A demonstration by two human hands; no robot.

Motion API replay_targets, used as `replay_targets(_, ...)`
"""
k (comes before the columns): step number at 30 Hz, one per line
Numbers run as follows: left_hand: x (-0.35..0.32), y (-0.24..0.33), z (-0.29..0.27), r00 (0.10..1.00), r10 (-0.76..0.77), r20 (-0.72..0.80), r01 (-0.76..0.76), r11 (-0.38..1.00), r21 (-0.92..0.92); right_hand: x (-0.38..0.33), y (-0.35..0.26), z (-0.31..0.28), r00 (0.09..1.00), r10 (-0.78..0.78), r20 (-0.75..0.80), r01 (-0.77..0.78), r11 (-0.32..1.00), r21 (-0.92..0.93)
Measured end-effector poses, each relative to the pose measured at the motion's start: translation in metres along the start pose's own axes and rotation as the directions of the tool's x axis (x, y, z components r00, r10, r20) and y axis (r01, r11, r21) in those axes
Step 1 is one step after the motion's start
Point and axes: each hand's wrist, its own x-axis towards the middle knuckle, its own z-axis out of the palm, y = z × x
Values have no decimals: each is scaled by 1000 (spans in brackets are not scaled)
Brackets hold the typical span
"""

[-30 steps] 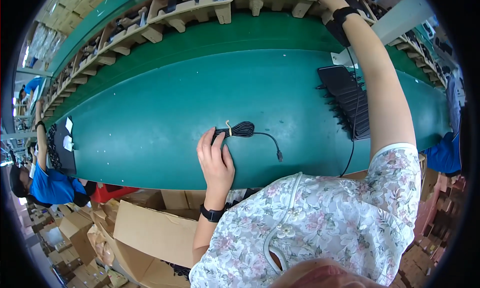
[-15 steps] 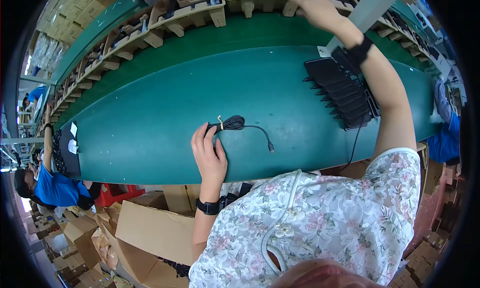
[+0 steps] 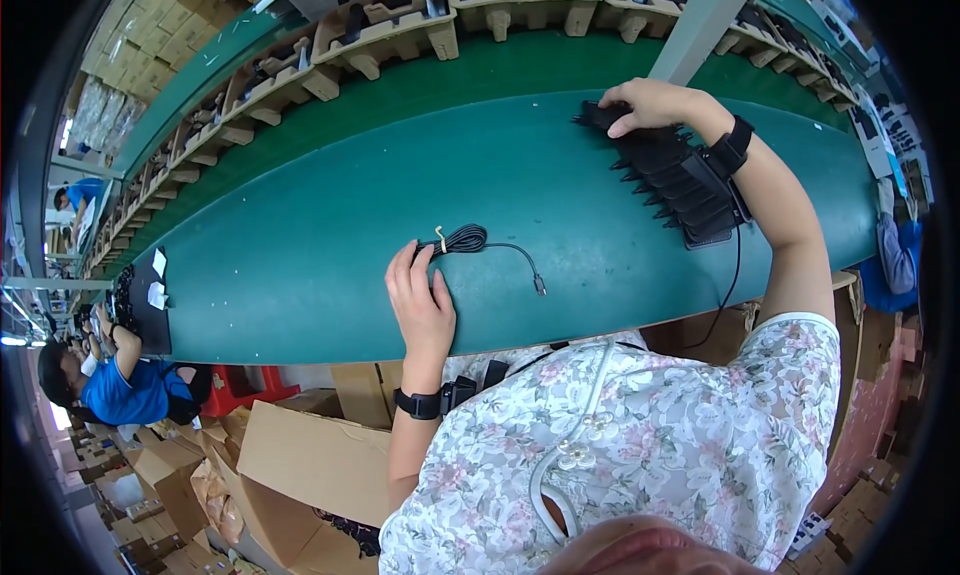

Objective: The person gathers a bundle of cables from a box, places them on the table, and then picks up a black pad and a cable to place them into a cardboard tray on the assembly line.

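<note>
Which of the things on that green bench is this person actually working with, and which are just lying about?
In hand:
- coiled black cable, at the left hand
- row of black parts, under the right hand

Lying about:
- cardboard trays behind the green belt
- cardboard boxes below the bench
- a co-worker in blue at the far left

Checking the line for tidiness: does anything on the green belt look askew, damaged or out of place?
Nothing looks damaged or spilled. The black keyboard lies diagonally across the green belt under the right hand. The bundled black cable by the left hand is tied, but its plug end trails loose toward the belt's near edge.
</note>
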Motion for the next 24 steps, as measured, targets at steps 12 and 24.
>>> replay_targets(12,2,-4,-10,999,-29,16,29,999,-24,13,-13,10,953,-213,-214,219,976,4)
replay_targets(24,2,0,-15,999,-46,15,46,999,-12,89,31,-106,142,199,-970,463,852,243)
